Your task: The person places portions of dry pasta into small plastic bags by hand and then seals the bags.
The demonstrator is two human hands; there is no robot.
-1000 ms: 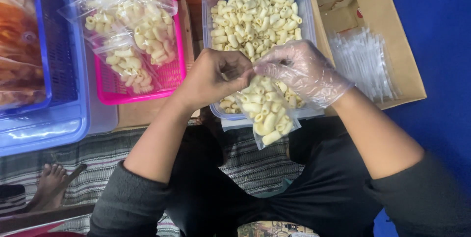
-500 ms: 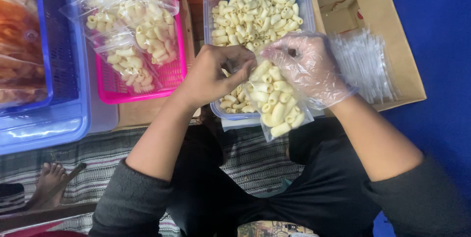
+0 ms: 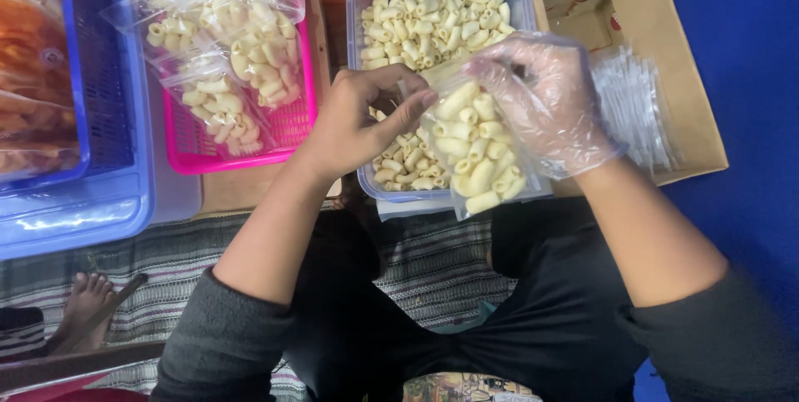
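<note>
Head view: small clear bag (image 3: 476,152) of pasta tubes is pinched at its mouth by bare left hand (image 3: 362,119) and gloved right hand (image 3: 545,102), held over the clear tub (image 3: 366,2) so spills are caught.

A pink basket (image 3: 291,131) of filled packets (image 3: 220,44) sits beside blue baskets (image 3: 100,194).

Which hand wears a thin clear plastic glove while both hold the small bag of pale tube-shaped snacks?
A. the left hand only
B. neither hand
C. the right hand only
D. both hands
C: the right hand is covered by a wrinkled clear glove, while the left hand pinching the small bag is bare.
</note>
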